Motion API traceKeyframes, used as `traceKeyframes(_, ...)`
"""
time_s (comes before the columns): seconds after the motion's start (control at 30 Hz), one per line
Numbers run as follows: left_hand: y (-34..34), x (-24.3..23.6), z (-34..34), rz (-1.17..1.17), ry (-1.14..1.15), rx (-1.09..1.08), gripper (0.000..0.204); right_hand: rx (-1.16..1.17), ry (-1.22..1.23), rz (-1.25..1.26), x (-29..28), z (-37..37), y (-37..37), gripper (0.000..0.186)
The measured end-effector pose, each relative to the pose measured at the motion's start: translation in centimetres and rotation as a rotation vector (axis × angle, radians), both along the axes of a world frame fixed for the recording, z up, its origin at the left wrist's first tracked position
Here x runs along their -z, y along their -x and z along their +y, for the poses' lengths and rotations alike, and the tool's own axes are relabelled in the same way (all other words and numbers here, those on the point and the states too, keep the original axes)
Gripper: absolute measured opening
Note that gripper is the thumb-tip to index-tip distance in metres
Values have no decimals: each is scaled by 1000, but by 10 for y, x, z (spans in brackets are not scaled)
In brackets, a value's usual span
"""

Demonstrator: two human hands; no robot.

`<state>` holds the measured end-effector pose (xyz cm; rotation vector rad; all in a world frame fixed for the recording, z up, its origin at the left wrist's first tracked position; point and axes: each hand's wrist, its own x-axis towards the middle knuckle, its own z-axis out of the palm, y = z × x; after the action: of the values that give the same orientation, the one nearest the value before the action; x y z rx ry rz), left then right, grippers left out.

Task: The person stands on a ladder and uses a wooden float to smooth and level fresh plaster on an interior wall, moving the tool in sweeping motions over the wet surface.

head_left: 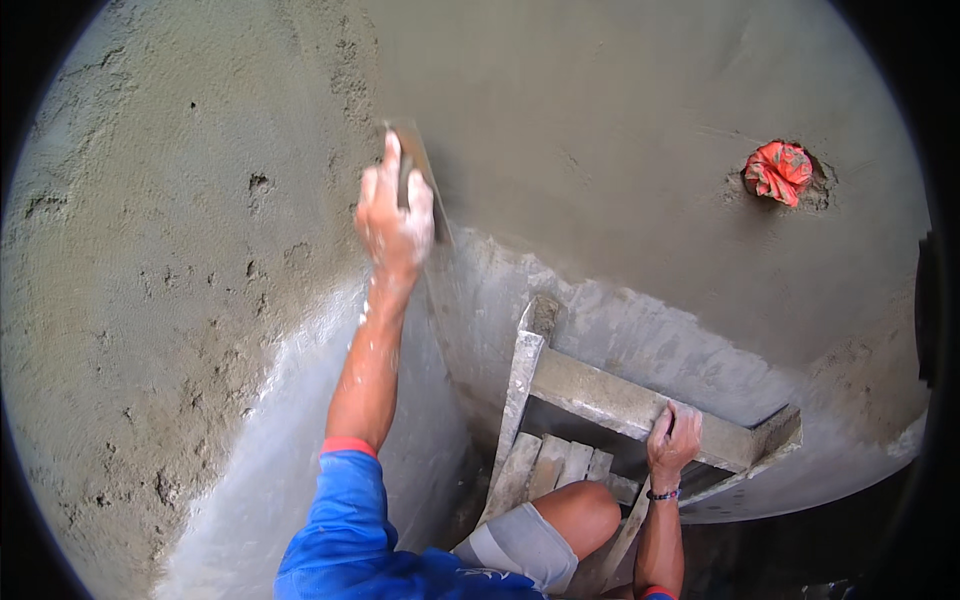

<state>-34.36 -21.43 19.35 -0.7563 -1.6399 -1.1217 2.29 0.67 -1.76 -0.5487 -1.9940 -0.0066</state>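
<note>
My left hand (pixel 395 215), dusted with pale plaster and slightly blurred, grips a flat steel trowel (pixel 432 180) against the plastered surface, near the inside corner between the rough left wall (pixel 170 230) and the smoother right wall (pixel 580 120). My right hand (pixel 672 440), with a bracelet at the wrist, has its fingers wrapped over the top bar (pixel 590 385) of a cement-crusted wooden stand, which leans or stands against the lower wall.
A crumpled red plastic plug (pixel 778 172) sits in a hole in the right wall. Slats (pixel 550 465) of the stand show below the bar beside my bare knee (pixel 585 520). The lower walls (pixel 300 420) have a paler grey, smoother finish.
</note>
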Motion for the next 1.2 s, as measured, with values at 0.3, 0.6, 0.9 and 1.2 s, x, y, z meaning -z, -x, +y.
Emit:
traceKeyframes(0.3, 23, 119, 36, 7, 82, -91, 67, 31, 43, -35, -5, -9, 4, 17)
traceKeyframes(0.6, -5, 125, 12, -147, 117, 61, 59, 21, 16, -27, -4, 0, 1, 17)
traceKeyframes(0.9, -3, 121, 40, 10, 209, -37, 56, 58, 75, -58, 1, -6, -1, 17)
traceKeyframes(1.2, -12, 126, 9, -100, 123, 57, 61, 48, 57, -56, 0, 1, -1, 14)
